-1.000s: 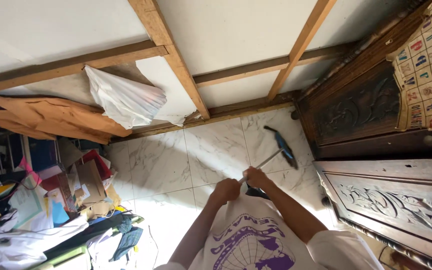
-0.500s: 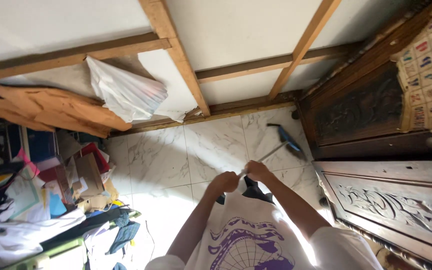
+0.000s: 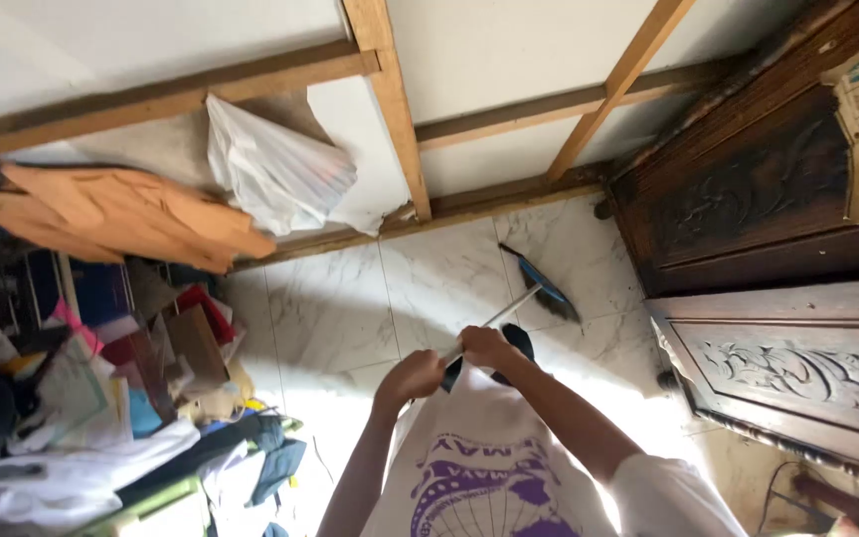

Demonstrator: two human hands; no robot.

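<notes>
My left hand [image 3: 408, 378] and my right hand [image 3: 484, 347] are both closed around the pale handle of a broom [image 3: 505, 313]. The handle slants away from me to its blue brush head [image 3: 551, 291], which rests on the white marble-look floor tiles [image 3: 330, 318]. My right hand is higher on the handle, my left just behind it. Below the hands hangs my white shirt with a purple print [image 3: 484, 477]. A dark object [image 3: 520, 343] lies on the floor just beyond my right hand.
A dark carved wooden cabinet [image 3: 768, 199] and a carved panel [image 3: 797, 373] stand at the right. A pile of clothes, papers and boxes [image 3: 101, 398] fills the left. An orange cloth [image 3: 111, 214] and a white plastic bag [image 3: 275, 174] hang against the wood-framed wall.
The hands and broom have shifted a little to the left in view, and the brush head has slid slightly on the tiles. Both hands keep their hold on the handle.
</notes>
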